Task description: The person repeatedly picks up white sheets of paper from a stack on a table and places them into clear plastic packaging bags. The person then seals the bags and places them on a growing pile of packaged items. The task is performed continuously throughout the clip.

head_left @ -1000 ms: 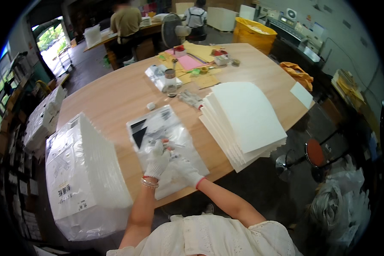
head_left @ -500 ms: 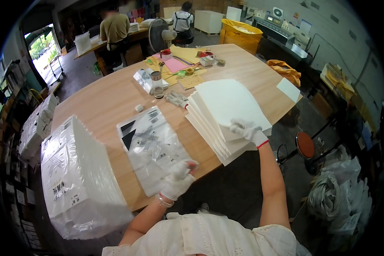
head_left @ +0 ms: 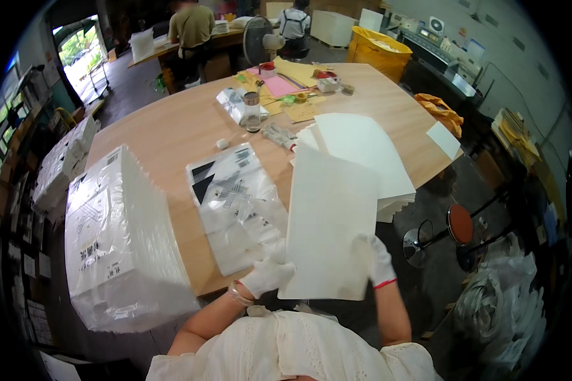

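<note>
Upright in front of me are white paper sheets (head_left: pixel 330 222), with a glove on each of my hands. My left hand (head_left: pixel 272 272) is closed on their lower left edge. At the lower right edge my right hand (head_left: pixel 379 260) grips them too, its fingers partly hidden and slightly blurred. Behind the sheets lies a fanned stack of white paper (head_left: pixel 365 143) on the table. Flat on the wood, left of the held sheets, is a clear printed plastic bag (head_left: pixel 238 209). A spare glove (head_left: pixel 278 134) rests by the stack's far left corner.
Plastic-wrapped packs (head_left: pixel 117 235) pile up at the table's left edge. A glass jar (head_left: pixel 252 117), tape and coloured paper (head_left: pixel 279 86) sit farther back. A red stool (head_left: pixel 459 223) stands right of the table (head_left: pixel 152 140). Two people work beyond a fan (head_left: pixel 258 46).
My right hand has come off the stack and toward me. White sheets now stand between both hands. My left hand has closed on their edge, and the view has shifted slightly.
</note>
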A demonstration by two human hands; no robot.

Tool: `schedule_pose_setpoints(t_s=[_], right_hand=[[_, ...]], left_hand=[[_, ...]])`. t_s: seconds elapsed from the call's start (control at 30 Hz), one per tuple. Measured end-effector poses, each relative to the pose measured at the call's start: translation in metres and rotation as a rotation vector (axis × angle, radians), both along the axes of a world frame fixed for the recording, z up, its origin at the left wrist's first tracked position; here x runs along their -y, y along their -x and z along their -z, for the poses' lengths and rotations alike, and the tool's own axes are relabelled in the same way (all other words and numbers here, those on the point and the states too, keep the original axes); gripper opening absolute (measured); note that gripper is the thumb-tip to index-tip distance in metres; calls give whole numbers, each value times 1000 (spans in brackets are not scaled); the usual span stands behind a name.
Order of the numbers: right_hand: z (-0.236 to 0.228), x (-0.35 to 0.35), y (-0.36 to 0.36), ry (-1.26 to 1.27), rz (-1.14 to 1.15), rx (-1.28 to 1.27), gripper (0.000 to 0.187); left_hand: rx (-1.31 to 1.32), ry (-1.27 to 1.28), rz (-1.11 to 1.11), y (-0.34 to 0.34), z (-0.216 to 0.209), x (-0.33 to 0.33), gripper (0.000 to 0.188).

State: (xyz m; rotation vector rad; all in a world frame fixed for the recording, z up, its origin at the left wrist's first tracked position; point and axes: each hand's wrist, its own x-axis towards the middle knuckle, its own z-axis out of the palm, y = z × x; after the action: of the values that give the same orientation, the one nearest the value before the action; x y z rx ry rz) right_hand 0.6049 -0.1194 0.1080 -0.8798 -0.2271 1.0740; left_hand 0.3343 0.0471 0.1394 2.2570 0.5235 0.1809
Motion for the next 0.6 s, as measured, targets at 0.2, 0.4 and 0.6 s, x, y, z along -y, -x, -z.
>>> schedule_pose_setpoints(t_s=[0.2, 0.4, 0.6], right_hand=[[-9, -67, 118, 207, 228, 1206, 32], [-17, -23, 86, 47, 27, 1702, 30], [21, -89, 82, 595, -620, 1765, 36]], left_hand=[[233, -432, -68, -16, -16, 35, 54], [156, -630, -690, 20, -12, -91, 53], [479, -483, -286, -32, 18, -44, 41]])
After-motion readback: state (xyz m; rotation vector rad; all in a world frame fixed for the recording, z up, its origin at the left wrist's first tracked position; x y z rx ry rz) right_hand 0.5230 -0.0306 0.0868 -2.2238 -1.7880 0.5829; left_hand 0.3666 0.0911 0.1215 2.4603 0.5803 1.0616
